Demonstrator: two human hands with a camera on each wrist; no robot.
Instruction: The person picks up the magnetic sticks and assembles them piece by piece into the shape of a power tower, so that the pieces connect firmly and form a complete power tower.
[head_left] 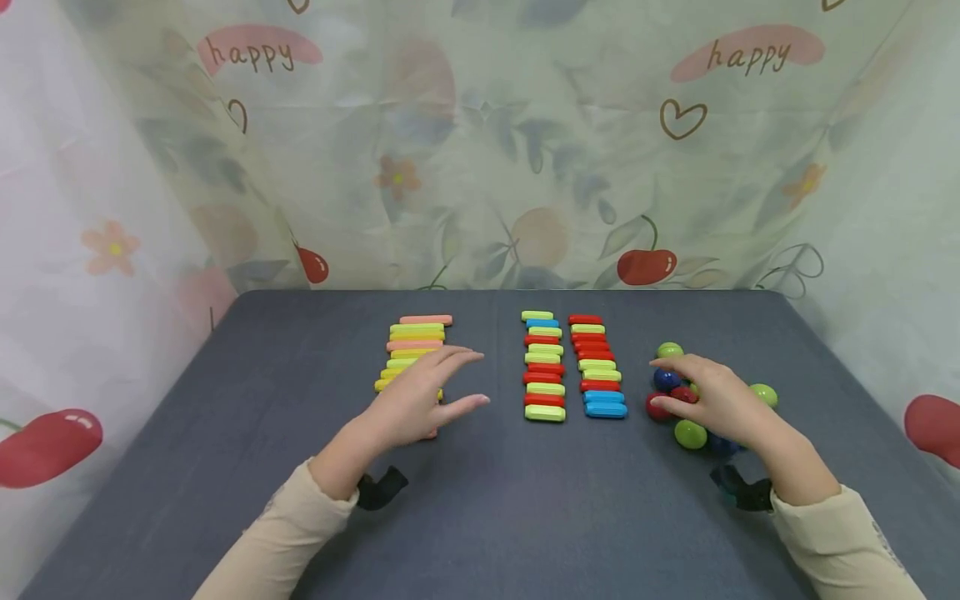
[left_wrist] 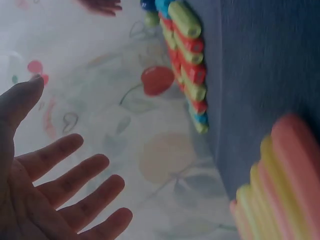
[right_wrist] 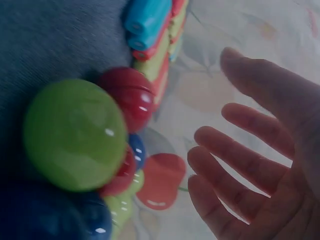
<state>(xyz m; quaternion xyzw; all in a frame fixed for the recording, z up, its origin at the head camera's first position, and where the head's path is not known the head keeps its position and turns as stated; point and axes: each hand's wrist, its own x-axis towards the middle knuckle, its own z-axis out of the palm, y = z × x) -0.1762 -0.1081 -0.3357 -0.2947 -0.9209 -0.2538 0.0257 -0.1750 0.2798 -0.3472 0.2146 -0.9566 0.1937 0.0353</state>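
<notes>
In the head view my left hand (head_left: 416, 398) hovers over a column of pink and yellow plastic sticks (head_left: 417, 330), hiding its nearer part. Its fingers are extended and hold nothing; in the left wrist view those sticks (left_wrist: 300, 165) lie apart from the spread fingers (left_wrist: 82, 172). My right hand (head_left: 723, 402) is above a cluster of glossy balls, among them a green ball (head_left: 690, 434), a blue ball (head_left: 666, 381) and a red ball (head_left: 658, 407). In the right wrist view its fingers (right_wrist: 240, 160) touch nothing, with a large green ball (right_wrist: 75, 135) nearby.
Between the hands lie two columns of short sticks, one of green, red and blue sticks (head_left: 543, 369), the other mostly red with green and blue sticks (head_left: 597, 358). A dark cloth covers the table (head_left: 487, 517). Behind it hangs a printed curtain (head_left: 480, 150).
</notes>
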